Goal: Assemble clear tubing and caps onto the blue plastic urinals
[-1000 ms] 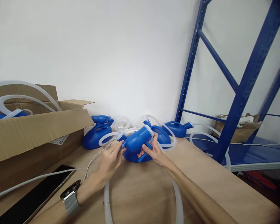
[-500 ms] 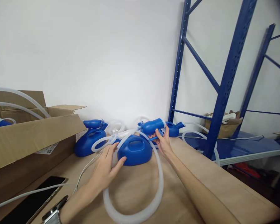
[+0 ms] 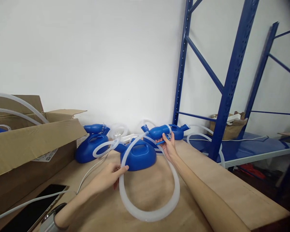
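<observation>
My left hand is closed on the left side of a looped translucent hose, thumb on top. Behind that side of the hose stands a blue plastic jug with a handle opening. My right hand grips a blue bottle-shaped piece by its right end, raised above the jug's right side. The hose runs up to the left end of this piece. Fingers of my right hand partly hide a small blue strip beneath it.
Another blue jug with a coiled hose stands left, a further one at the back right. An open cardboard box, a phone and a white cable lie left. Blue shelving rises right.
My left hand has come down from beside the jug's spout and closed on the hose. The hose loop has shifted right and up. My right hand still holds the blue piece.
</observation>
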A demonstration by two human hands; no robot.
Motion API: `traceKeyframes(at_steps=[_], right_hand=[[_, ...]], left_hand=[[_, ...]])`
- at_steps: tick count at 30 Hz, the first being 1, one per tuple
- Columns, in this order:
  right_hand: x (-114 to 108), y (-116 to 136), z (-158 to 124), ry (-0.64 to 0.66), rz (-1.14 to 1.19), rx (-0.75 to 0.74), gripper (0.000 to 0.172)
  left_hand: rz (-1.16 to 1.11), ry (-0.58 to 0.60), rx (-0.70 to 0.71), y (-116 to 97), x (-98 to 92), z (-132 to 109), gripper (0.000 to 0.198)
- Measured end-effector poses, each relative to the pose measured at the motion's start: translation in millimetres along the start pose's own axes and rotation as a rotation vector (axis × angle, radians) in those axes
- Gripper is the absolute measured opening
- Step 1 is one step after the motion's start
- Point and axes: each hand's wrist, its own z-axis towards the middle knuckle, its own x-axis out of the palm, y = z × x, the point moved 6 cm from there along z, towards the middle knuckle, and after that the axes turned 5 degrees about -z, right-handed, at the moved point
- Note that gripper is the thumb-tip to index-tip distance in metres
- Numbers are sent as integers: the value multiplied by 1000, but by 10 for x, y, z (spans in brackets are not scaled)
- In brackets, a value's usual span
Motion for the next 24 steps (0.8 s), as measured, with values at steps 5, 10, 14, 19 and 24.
traceKeyframes(at_steps=[5, 10, 14, 19, 24], right_hand=[[30, -17, -12, 19, 26, 35, 72], [182, -49, -108, 169, -12, 141, 85], [311, -119, -238, 267, -66, 247, 98], [472, -162, -375, 391, -107, 297, 98], [497, -176, -407, 395, -74, 304, 98]], left_hand=[[-377, 64, -139, 192, 84, 42, 39], [-598, 5, -141, 224, 100, 74, 38], [-567, -35, -106, 174, 101, 75, 44], [-659, 35, -45, 158, 134, 85, 41], [-737, 47, -1, 157, 131, 94, 37]])
